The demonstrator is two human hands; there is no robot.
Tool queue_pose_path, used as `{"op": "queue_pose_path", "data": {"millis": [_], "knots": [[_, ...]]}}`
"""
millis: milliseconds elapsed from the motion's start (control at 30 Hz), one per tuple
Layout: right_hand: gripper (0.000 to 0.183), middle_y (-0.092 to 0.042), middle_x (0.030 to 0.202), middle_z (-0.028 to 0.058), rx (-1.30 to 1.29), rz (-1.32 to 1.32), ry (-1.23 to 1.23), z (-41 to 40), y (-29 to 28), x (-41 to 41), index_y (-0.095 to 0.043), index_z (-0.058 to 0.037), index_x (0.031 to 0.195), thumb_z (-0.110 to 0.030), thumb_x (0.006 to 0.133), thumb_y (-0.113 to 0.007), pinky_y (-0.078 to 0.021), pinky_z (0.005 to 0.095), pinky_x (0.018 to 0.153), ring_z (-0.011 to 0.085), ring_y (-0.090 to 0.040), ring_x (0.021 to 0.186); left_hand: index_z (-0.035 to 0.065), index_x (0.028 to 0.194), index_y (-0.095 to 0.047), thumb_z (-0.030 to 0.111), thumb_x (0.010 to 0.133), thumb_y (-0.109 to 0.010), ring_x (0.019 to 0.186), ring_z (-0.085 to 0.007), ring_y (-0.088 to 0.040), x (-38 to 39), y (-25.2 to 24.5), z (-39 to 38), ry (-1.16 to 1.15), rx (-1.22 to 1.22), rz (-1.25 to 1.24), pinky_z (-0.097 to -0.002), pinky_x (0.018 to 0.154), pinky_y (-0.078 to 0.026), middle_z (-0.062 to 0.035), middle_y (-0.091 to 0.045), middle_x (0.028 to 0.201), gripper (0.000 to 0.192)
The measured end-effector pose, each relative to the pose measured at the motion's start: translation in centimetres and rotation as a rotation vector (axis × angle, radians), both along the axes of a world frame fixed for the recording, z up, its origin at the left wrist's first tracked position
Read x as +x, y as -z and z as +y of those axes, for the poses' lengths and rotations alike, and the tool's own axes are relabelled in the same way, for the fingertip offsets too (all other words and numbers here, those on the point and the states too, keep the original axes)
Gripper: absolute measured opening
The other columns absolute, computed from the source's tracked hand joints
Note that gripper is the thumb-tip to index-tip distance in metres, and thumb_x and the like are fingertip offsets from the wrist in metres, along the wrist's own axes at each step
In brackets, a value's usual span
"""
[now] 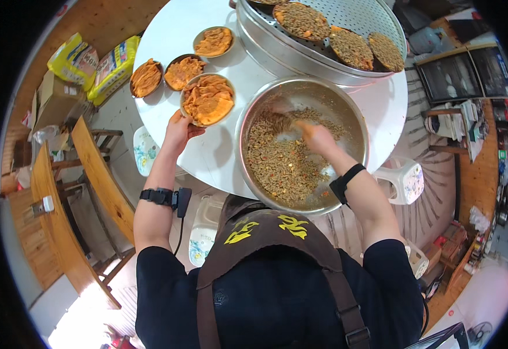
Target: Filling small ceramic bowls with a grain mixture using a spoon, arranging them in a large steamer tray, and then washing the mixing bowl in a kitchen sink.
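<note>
My left hand (183, 131) grips the rim of a bowl (208, 100) filled with orange-coated slices, held over the left part of the round white table. My right hand (317, 137) is inside a large steel basin (363, 131), its fingers blurred at a grainy brown mixture (276, 161); whether it holds anything is unclear. Three more bowls of orange slices, one at the back (214, 41), one in the middle (184, 72) and one at the table's left edge (146, 78), stand beyond my left hand.
A perforated metal steamer (289, 61) behind the basin holds several bowls topped with brown mixture (352, 49). Plastic stools (404, 181) stand around the table (210, 168). Wooden benches (101, 179) are at the left, with yellow bags (113, 70) and a cardboard box (55, 98) beyond.
</note>
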State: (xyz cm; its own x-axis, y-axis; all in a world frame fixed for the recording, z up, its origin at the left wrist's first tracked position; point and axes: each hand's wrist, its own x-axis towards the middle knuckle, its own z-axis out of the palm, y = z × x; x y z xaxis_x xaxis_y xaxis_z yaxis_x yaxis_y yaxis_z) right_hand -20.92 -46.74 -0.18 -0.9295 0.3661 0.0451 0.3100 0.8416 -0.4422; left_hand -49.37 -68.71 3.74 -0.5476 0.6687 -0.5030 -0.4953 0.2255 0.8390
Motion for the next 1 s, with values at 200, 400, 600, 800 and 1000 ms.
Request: {"op": "queue_pose_path", "data": {"millis": [200, 400, 600, 800, 1000], "knots": [[0.03, -0.058, 0.079, 0.0144, -0.457, -0.483, -0.135, -3.4, -2.1, 4.2, -0.049, -0.0095, 0.107, -0.015, 0.077, -0.045, -0.0441, 0.0338, 0.06, 0.0257, -0.055, 0.066, 0.0013, 0.109, -0.039, 0.008, 0.079, -0.038, 0.064, -0.0181, -0.059, 3.2, -3.5, 0.4, 0.176, -0.012, 0.07, -0.0286, 0.058, -0.051, -0.0122, -0.056, 0.084, 0.03], [0.032, -0.055, 0.067, 0.0119, -0.934, -0.634, 0.32, -5.0, -7.0, 9.3, -0.05, -0.0046, 0.106, -0.013, 0.076, -0.046, -0.0429, 0.0269, 0.047, 0.0152, -0.051, 0.048, 0.0013, 0.112, -0.04, 0.004, 0.077, -0.038, 0.069, -0.0177, -0.058, 7.3, -2.7, 5.6, 0.49, -0.032, 0.233, -0.0262, 0.055, -0.051, -0.0118, -0.056, 0.086, 0.036], [0.035, -0.048, 0.053, 0.0058, -0.4, -0.073, 0.392, -6.6, -13.3, 8.0, -0.048, -0.0037, 0.108, -0.006, 0.074, -0.044, -0.0367, 0.0271, 0.044, 0.0138, -0.047, 0.046, 0.001, 0.102, -0.046, 0.004, 0.075, -0.037, 0.069, -0.0187, -0.058, 10.2, 0.0, 8.0, 0.709, -0.142, 0.309, -0.0287, 0.055, -0.051, -0.0106, -0.056, 0.084, 0.029], [0.035, -0.056, 0.069, 0.0194, 0.044, -0.532, 0.45, -1.5, -7.9, 9.3, -0.052, -0.0065, 0.103, -0.002, 0.07, -0.043, -0.0434, 0.0369, 0.057, 0.0327, -0.055, 0.064, 0.0002, 0.1, -0.046, 0.006, 0.076, -0.036, 0.07, -0.0187, -0.058, 12.0, -0.6, 8.6, 0.724, -0.041, -0.014, -0.0314, 0.059, -0.051, -0.0105, -0.056, 0.084, 0.026], [0.033, -0.057, 0.073, 0.0164, -0.428, -0.546, 0.156, -6.7, -3.2, 9.9, -0.053, -0.0057, 0.101, -0.008, 0.069, -0.048, -0.0455, 0.0327, 0.06, 0.0237, -0.057, 0.065, -0.0003, 0.098, -0.047, 0.005, 0.074, -0.038, 0.069, -0.0193, -0.058, 11.1, 0.2, 9.4, 0.681, -0.058, 0.26, -0.0305, 0.057, -0.05, -0.013, -0.056, 0.082, 0.027]]}}
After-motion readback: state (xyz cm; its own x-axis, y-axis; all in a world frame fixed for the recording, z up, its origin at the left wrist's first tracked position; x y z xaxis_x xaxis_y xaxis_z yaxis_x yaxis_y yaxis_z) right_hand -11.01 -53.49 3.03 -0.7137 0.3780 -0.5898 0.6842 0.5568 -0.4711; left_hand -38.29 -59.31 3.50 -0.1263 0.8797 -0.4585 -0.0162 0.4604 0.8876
